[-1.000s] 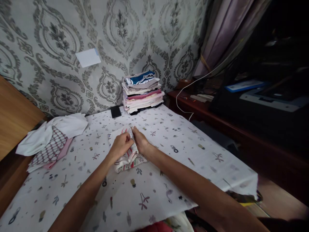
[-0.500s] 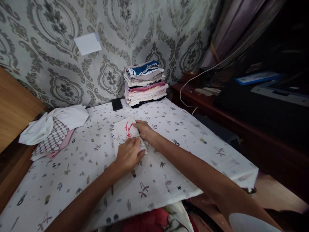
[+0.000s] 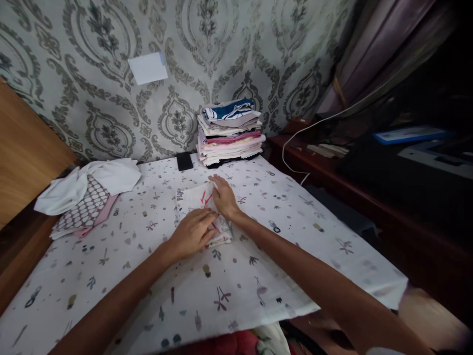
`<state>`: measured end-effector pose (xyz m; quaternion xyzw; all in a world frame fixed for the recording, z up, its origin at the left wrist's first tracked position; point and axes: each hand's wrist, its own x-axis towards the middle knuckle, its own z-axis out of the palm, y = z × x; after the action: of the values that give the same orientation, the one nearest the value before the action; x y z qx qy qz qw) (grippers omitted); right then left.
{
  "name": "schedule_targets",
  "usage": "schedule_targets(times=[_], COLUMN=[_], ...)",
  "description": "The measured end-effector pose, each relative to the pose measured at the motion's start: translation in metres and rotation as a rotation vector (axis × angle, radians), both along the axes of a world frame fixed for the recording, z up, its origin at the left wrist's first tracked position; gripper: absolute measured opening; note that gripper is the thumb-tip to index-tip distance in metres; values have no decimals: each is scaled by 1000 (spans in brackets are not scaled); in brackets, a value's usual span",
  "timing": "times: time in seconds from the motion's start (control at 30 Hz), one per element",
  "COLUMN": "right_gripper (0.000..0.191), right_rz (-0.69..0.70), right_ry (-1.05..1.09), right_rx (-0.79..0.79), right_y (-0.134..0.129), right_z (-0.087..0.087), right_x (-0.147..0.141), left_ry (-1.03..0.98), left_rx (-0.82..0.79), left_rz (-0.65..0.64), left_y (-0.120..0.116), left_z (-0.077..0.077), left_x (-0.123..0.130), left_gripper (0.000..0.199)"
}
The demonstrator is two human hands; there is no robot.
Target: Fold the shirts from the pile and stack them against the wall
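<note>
A small folded white cloth (image 3: 192, 196) with red and dark print lies on the patterned white sheet (image 3: 140, 291). My left hand (image 3: 192, 230) rests across the front part of the cloth, fingers extended and lying flat. Along the cloth's right edge is my right hand (image 3: 223, 197), its fingers stretched out toward the wall and touching the cloth. Parts of the cloth are hidden beneath both hands.
A tall stack of folded clothes (image 3: 231, 134) stands by the wall beside a black phone (image 3: 184, 161). Rumpled clothes (image 3: 88, 197) lie at the left. A white cable (image 3: 286, 143) hangs over the dark red furniture (image 3: 321, 165) at the right.
The view has shifted slightly. My right hand has spread its fingers along the cloth's edge, and my left hand has flattened onto the cloth. The cloth's front edge now looks folded over.
</note>
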<state>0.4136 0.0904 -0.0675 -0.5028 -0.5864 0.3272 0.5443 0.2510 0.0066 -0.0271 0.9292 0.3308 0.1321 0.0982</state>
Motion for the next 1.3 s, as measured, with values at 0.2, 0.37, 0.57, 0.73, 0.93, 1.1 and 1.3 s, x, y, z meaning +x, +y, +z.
schedule_targets(times=[0.2, 0.37, 0.57, 0.73, 0.93, 1.1, 1.3], right_gripper=[49, 56, 43, 42, 48, 59, 34], right_rz=[398, 388, 178, 44, 333, 564, 654], right_ry=[-788, -887, -672, -682, -834, -937, -938], right_rx=[43, 72, 174, 128, 42, -136, -367], right_y=[9, 18, 12, 8, 40, 78, 88], right_z=[-8, -19, -23, -15, 9, 29, 55], right_x=[-7, -9, 4, 28, 14, -12, -7], left_ry=[185, 166, -157, -703, -881, -750, -1007], left_rx=[81, 32, -302, -381, -1019, -1273, -1202], left_rz=[-77, -139, -294, 541, 848, 789, 784], left_y=[-8, -22, -40, -4, 8, -9, -1], left_z=[-37, -35, -16, -11, -2, -1, -8], left_x=[10, 14, 1, -44, -60, -42, -60], left_gripper=[71, 78, 54, 28, 53, 48, 36])
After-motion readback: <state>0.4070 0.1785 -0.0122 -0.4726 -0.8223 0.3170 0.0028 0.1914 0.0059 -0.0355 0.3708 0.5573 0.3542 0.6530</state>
